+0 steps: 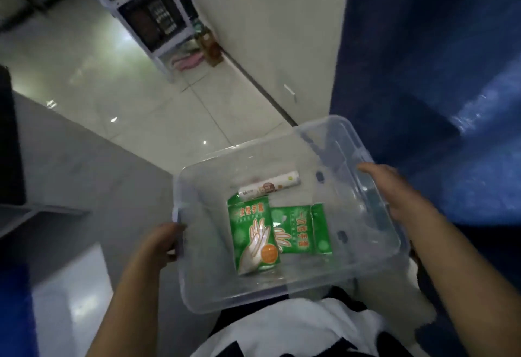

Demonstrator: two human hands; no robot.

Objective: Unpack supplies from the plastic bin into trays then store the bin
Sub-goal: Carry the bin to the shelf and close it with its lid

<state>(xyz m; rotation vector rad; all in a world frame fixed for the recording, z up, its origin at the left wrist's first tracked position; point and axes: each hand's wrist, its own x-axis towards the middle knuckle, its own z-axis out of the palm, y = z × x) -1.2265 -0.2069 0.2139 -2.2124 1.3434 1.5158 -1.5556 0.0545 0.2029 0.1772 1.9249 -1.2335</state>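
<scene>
I hold a clear plastic bin [375, 246] in front of my body, above the floor. My left hand [160, 241] grips its left rim and my right hand [394, 190] grips its right rim. Inside lie two green glove packets: one [253, 238] in the middle, another [301, 229] just right of it. Behind them a white roll [270, 186] with printed pictures lies on its side. No trays are in view.
A grey counter [84, 165] runs along my left. A blue surface [437, 74] rises close on my right. Ahead lies glossy tiled floor [118, 80], with a white shelf unit [152, 15] and bottles by the far wall.
</scene>
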